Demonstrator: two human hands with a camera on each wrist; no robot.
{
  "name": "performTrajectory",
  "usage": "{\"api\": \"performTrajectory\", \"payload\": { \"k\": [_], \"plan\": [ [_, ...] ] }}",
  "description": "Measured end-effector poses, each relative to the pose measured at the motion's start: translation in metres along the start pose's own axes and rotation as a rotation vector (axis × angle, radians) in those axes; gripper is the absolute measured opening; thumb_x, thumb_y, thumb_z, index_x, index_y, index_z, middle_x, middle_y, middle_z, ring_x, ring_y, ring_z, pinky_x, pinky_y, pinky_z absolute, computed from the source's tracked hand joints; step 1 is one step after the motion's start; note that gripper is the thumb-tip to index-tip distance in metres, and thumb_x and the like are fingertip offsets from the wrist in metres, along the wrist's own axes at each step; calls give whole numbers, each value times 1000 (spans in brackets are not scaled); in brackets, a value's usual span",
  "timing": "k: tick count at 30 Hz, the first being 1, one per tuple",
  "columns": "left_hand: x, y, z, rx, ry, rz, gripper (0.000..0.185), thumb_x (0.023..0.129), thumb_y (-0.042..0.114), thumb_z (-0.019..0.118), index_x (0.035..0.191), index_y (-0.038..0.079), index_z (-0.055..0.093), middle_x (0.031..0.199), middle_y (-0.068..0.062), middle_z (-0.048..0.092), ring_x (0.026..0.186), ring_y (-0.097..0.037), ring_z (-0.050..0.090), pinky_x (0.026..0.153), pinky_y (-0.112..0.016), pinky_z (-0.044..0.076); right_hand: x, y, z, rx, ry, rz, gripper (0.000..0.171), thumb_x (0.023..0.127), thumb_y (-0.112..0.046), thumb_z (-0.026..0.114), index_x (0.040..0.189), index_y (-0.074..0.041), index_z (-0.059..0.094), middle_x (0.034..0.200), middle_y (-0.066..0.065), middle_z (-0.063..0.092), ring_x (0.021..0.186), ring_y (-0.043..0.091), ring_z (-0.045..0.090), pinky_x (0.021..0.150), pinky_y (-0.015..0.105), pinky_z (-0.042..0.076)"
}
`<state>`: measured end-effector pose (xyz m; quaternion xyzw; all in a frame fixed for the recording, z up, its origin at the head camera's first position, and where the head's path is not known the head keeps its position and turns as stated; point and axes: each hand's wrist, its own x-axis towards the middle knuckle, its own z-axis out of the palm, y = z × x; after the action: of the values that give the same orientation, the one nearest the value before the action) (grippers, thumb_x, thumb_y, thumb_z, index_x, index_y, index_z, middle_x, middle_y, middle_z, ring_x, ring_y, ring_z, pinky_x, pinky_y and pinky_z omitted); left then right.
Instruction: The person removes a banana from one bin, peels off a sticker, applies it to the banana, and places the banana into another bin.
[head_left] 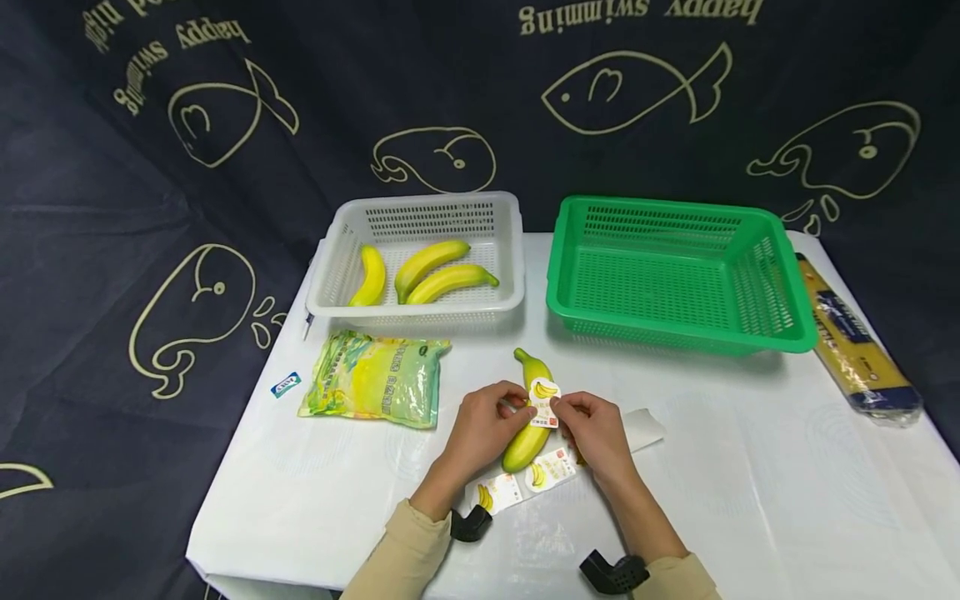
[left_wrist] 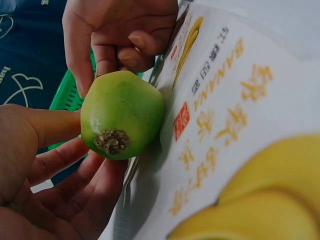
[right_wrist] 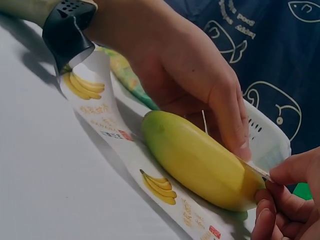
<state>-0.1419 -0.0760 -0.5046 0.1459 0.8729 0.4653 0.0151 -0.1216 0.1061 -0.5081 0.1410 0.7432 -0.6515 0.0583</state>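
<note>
1. Left hand (head_left: 483, 421) cups the banana (head_left: 527, 414) from the side at lower centre of the head view, fingers curled under it, thumb along the top. Judged: this steadies the fruit against rolling while a label goes on.
2. Right hand (head_left: 592, 425) pinches a small banana-printed sticker (head_left: 544, 402) between thumb and fingertips and holds it against the upper face of the banana, just right of the left thumb.
3. Green basket (head_left: 675, 271), upper right, stands with nothing in it; white basket (head_left: 420, 250), upper centre-left, holds three bananas (head_left: 423, 271). Both lie beyond the hands, within reach.
4. Green-yellow packet (head_left: 371, 379) lies flat, left of the hands; a long wrapped pack (head_left: 855, 342) lies at the right edge of the white table (head_left: 750, 483).
5. Label strip (head_left: 525, 482) runs on the table beneath the banana, two printed stickers visible near the wrists; its backing tail (head_left: 645, 427) shows right of the right hand.
6. Small blue tag (head_left: 286, 384) sits alone at the left edge.
7. Hard to tell: whether the sticker is already stuck or only touching; the strip's print is unreadable; left wrist view shows only the banana's green end (left_wrist: 120, 115) and blurred labels; the right fingertips are cut off in the right wrist view.
</note>
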Motion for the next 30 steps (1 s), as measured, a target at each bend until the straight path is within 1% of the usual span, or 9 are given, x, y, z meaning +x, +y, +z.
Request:
{"api": "performTrajectory", "payload": {
  "k": [4,7,9,12,15,20,24,27,30],
  "plan": [
    [1,0,1,-13,1,-2,21,87,25,73,105,15,68,85,9,64,69,-4,59,63,-25,49,0,2,0,-24,12,-12,25,87,-29,72,88,-4,69,65,13,56,51,19,49,44,27,42],
    [0,-2,1,1,1,48,27,88,23,72,113,17,68,90,6,64,71,-4,59,64,-23,50,0,3,0,-46,11,-25,23,88,-27,71,88,-4,69,65,12,57,52,19,50,44,27,43],
    [-1,-2,2,57,1,98,29,89,22,71,118,18,69,93,4,64,72,-4,58,65,-22,49,1,4,0,-78,11,-40,22,88,-27,70,88,-4,69,65,11,58,52,19,52,44,28,43],
    [-4,-1,2,191,-5,167,31,93,25,66,123,18,68,96,3,64,74,-4,56,64,-22,47,2,5,-1,-154,13,-63,22,90,-28,68,88,-6,68,65,9,59,52,20,53,44,28,43],
    [-6,3,1,307,-20,198,34,96,29,60,128,18,64,99,2,65,78,-8,59,67,-25,49,2,6,-1,-246,21,-76,24,91,-32,66,87,-8,67,64,7,60,52,21,55,44,29,43],
    [-10,6,1,411,-38,234,40,97,35,56,132,15,60,105,-2,66,88,-15,64,74,-30,52,1,8,-4,-366,30,-116,29,91,-41,63,93,-12,64,71,2,62,59,18,58,54,31,46],
    [-10,9,2,453,-54,244,43,97,38,56,132,13,60,106,-3,67,90,-16,64,76,-31,52,-4,10,-8,-476,90,-253,33,91,-40,63,109,-13,58,80,-5,61,64,11,57,61,31,45],
    [-10,10,1,453,-63,232,43,97,38,56,132,13,59,106,-3,67,90,-16,64,76,-31,52,-8,12,-10,-563,124,-441,38,91,-30,65,123,-12,56,86,-6,60,64,8,53,58,30,44],
    [-11,9,-1,428,-68,204,44,97,38,57,133,13,59,107,-3,67,91,-16,64,77,-31,52,-10,14,-10,-635,111,-607,44,91,-23,66,132,-13,56,94,-3,59,68,8,53,57,29,46]
  ]
}}
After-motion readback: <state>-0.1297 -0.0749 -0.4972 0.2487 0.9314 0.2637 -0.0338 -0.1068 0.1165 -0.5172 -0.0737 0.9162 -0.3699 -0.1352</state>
